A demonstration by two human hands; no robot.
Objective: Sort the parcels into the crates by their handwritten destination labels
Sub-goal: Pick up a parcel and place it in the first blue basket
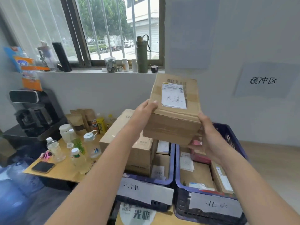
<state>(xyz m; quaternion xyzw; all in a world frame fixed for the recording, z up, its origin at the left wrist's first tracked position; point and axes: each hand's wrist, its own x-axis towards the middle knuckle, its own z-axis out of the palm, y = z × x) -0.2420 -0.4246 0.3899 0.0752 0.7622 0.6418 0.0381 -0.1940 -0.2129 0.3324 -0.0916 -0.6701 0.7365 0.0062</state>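
I hold a brown cardboard parcel up in the air with both hands; its white label reads 天津 by hand. My left hand grips its left upper edge and my right hand grips its right lower corner. Below it stand two blue crates side by side. The left crate carries a paper tag 天津 and holds a large brown box and smaller parcels. The right crate carries a tag 北京 and holds several flat parcels.
A low wooden table at the left bears several bottles, a phone and snack bags. A black coffee machine stands behind it. A wall sign reads 缓冲区. Bottles and jars line the window sill.
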